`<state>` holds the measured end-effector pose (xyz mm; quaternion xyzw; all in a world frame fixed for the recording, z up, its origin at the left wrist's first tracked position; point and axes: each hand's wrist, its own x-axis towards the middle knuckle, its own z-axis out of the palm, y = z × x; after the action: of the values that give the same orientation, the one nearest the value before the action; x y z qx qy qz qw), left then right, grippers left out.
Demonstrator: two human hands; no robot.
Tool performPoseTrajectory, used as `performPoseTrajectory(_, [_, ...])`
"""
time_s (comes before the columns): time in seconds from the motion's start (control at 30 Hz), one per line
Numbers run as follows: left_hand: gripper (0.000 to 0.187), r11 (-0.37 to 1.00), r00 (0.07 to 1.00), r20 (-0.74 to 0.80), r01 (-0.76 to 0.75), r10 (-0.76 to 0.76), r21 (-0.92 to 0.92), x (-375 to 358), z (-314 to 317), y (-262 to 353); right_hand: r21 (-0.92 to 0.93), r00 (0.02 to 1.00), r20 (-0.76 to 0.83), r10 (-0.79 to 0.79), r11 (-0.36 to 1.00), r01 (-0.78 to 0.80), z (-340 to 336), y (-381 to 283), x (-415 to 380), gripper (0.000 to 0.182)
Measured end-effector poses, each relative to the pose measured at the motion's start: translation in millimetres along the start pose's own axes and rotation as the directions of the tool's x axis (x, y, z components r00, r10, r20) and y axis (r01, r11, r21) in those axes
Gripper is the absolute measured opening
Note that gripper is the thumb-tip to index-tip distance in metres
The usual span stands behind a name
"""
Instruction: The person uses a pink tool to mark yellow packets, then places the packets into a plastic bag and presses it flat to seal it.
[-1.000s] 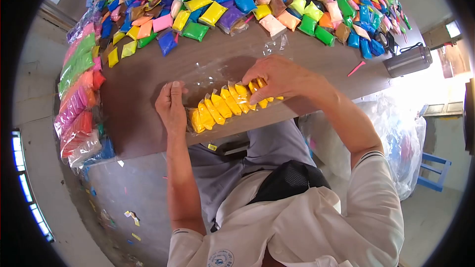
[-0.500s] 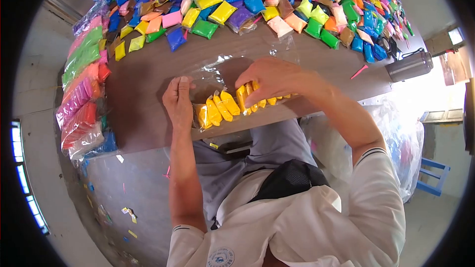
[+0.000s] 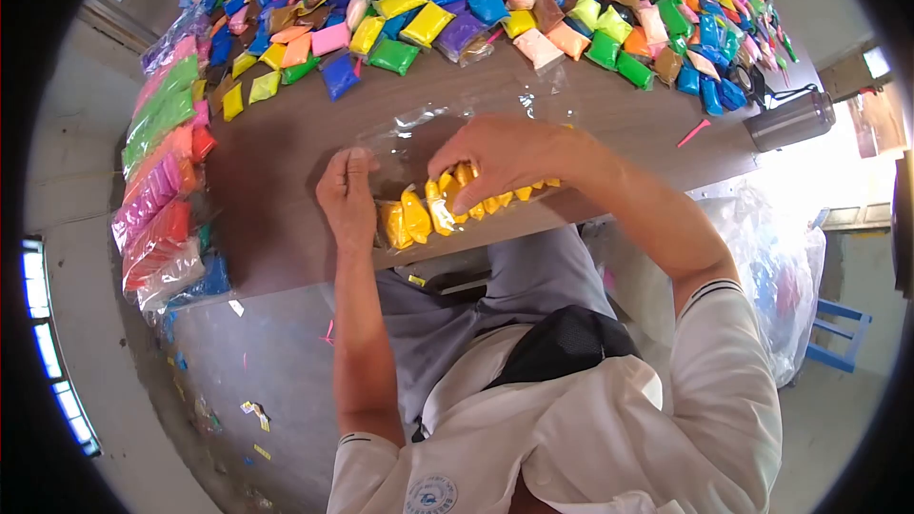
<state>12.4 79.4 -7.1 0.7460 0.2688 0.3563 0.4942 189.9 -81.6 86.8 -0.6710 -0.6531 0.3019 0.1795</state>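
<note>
A row of several yellow packets (image 3: 416, 216) lies along the near edge of the brown table, in a clear plastic bag (image 3: 405, 133) that spreads out behind them. At the row's left end, my left hand (image 3: 347, 192) is closed on the bag's edge, thumb on top. My right hand (image 3: 495, 160) bends over the middle of the row, its thumb and fingers wrapped round some of the yellow packets. Its palm and fingers hide part of the row; more yellow shows to its right.
Many coloured packets (image 3: 427, 25) are heaped across the back of the table (image 3: 276, 190). Filled clear bags (image 3: 162, 181) are stacked along the left edge. A dark cylinder (image 3: 792, 122) and a pink stick (image 3: 693, 133) lie at the right. A big plastic bag (image 3: 762, 266) stands beyond the right edge.
My right hand has moved a little to the left along the row, and the packets beside it have shifted and bunched up. My left hand has kept its grip on the bag.
</note>
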Motion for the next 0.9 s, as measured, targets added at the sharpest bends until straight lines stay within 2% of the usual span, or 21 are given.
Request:
performPoseTrajectory(0.07, [0.026,1.0,1.0,0.005,0.015,-0.015,0.011,1,-1,-3,-0.004,0.972,-0.232,-0.028,1.0,0.028,0,15,-14,0.048])
performPoseTrajectory(0.17, [0.027,0.999,0.999,0.003,0.036,-0.036,0.006,0,-1,-3,0.343,0.928,-0.266,0.26,0.925,-0.161,-40,12,-42,0.05])
performPoseTrajectory(0.27, [0.028,1.0,1.0,0.002,0.028,-0.028,0.007,1,-1,-2,0.468,0.931,-0.285,0.228,0.881,-0.072,-43,56,-65,0.05])
performPoseTrajectory(0.37, [0.028,1.0,1.0,0.001,0.02,-0.02,-0.004,0,0,-2,0.388,0.924,-0.236,0.3,0.901,-0.193,-32,60,-83,0.052])
performPoseTrajectory(0.47, [0.028,1.0,1.0,-0.003,0.008,-0.008,-0.026,0,0,-2,0.126,0.93,-0.299,0.215,0.975,-0.185,-17,51,-92,0.056])
performPoseTrajectory(0.57, [0.028,1.0,1.0,-0.001,-0.006,0.006,0.005,0,-1,-3,0.043,0.933,-0.133,0.333,0.943,-0.33,-15,45,-90,0.066])
performPoseTrajectory(0.67, [0.029,1.0,1.0,-0.008,0.004,-0.004,0.003,0,1,-2,0.057,0.924,-0.279,0.263,0.965,-0.257,-13,31,-89,0.068])
performPoseTrajectory(0.77, [0.029,0.999,1.0,-0.005,0.004,-0.004,0.033,0,1,-1,-0.13,0.885,-0.463,0.057,0.983,-0.132,1,20,-82,0.06])
performPoseTrajectory(0.87, [0.029,1.0,1.0,-0.003,-0.001,0.001,-0.002,1,1,-4,-0.09,0.952,-0.301,0.05,0.993,-0.08,14,28,-69,0.053])
performPoseTrajectory(0.9, [0.029,1.0,1.0,-0.002,-0.001,0.001,0.009,1,1,-4,-0.053,0.951,-0.297,0.082,0.993,-0.102,15,30,-68,0.049])
